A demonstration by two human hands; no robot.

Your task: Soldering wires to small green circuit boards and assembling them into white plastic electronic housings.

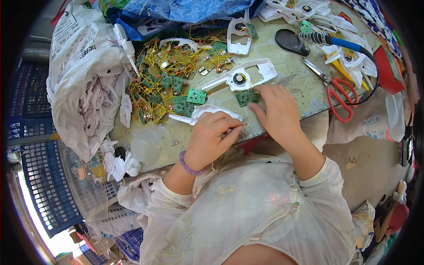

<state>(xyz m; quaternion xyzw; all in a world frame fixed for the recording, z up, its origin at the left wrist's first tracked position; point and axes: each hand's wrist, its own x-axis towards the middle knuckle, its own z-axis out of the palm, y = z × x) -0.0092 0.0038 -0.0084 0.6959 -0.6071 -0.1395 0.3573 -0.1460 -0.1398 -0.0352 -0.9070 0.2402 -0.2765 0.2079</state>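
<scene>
Hands at bench: I am pressing my right hand point(277, 110) on a circuit board point(247, 96), left hand point(212, 137) pinching a thin wire point(233, 128); many boards point(168, 84) are waiting.

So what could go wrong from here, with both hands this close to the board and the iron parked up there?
The right hand presses a green circuit board whose thin yellow wires could snag or tear. The left hand holds a thin tool toward it; a slip might jab the fingers. The soldering iron rests near white plastic shells and may scorch them.
</scene>
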